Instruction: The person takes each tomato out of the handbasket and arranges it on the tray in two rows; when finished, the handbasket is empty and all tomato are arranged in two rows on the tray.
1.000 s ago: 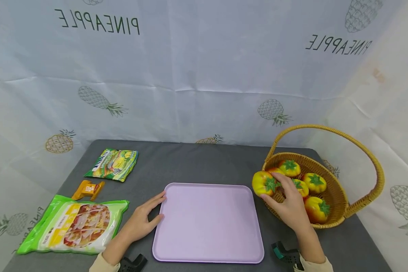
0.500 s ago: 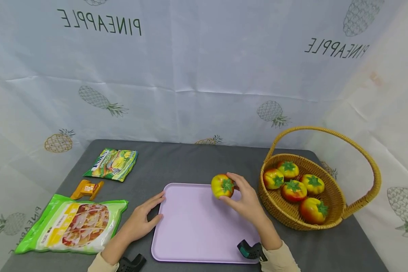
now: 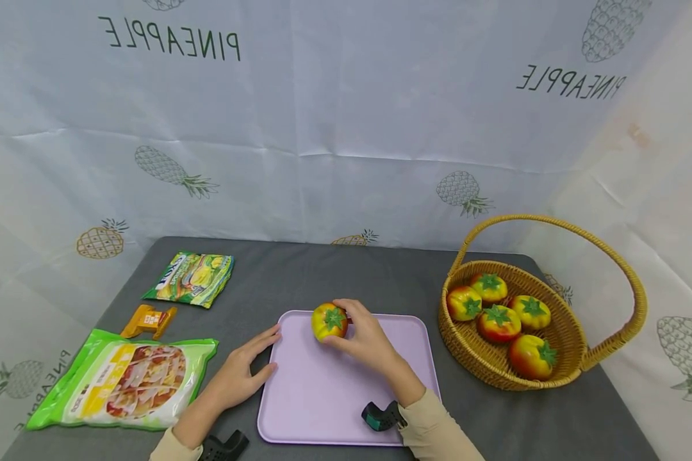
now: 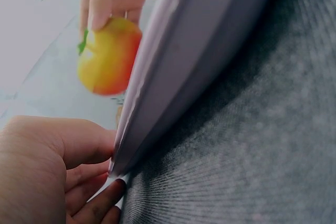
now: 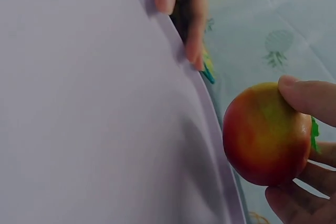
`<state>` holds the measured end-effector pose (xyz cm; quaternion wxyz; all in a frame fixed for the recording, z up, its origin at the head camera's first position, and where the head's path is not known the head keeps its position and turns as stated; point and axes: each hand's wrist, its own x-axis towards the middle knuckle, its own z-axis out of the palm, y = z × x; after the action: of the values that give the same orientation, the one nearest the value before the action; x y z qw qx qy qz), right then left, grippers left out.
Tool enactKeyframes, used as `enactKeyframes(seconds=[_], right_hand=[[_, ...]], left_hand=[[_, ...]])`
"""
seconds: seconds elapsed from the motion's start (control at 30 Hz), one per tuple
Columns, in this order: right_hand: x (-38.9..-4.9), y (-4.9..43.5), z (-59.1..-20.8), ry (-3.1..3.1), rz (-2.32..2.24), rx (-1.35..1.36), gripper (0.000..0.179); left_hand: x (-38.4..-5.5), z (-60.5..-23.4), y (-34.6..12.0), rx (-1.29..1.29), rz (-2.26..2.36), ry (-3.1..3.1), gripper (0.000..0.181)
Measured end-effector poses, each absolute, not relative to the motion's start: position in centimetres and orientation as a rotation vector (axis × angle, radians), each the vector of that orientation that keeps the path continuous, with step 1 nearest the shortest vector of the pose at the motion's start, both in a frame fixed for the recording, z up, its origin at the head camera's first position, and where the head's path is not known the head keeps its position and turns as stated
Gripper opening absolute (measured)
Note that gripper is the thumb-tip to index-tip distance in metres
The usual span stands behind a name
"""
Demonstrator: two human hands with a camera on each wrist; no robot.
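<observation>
My right hand (image 3: 366, 339) pinches a yellow-and-red persimmon (image 3: 329, 321) with a green leaf cap between thumb and fingers. It is held above the back left part of a lilac tray (image 3: 352, 397). In the right wrist view, the persimmon (image 5: 266, 135) casts a shadow on the tray, with a gap below it. My left hand (image 3: 239, 374) lies at the tray's left edge, fingers mostly straight, fingertips touching the rim. The left wrist view shows that hand (image 4: 58, 156) against the tray's side wall (image 4: 168, 82).
At the right stands a wicker basket (image 3: 461, 358) with a tall handle, holding several more persimmons (image 3: 498, 323). On the left lie a green-and-white food bag (image 3: 127, 381), a small orange packet (image 3: 148, 321) and a green-yellow sachet (image 3: 195, 278). A pineapple-print cloth (image 3: 323, 128) hangs behind the table.
My right hand has lifted the persimmon from the basket and carried it left, over the tray. The left hand has stayed at the tray's edge.
</observation>
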<state>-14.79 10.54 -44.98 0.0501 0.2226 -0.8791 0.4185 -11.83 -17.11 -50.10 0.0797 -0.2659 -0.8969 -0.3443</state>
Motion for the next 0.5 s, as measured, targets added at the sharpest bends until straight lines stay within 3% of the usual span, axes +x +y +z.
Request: enactKeyframes(seconds=[0.5], right_hand=[[-15.9,8.0,-46.0,-2.790,1.208,0.689,0.066]], left_hand=[[-11.8,-49.9,-17.0,-0.799,-1.032,-2.686,0.048]])
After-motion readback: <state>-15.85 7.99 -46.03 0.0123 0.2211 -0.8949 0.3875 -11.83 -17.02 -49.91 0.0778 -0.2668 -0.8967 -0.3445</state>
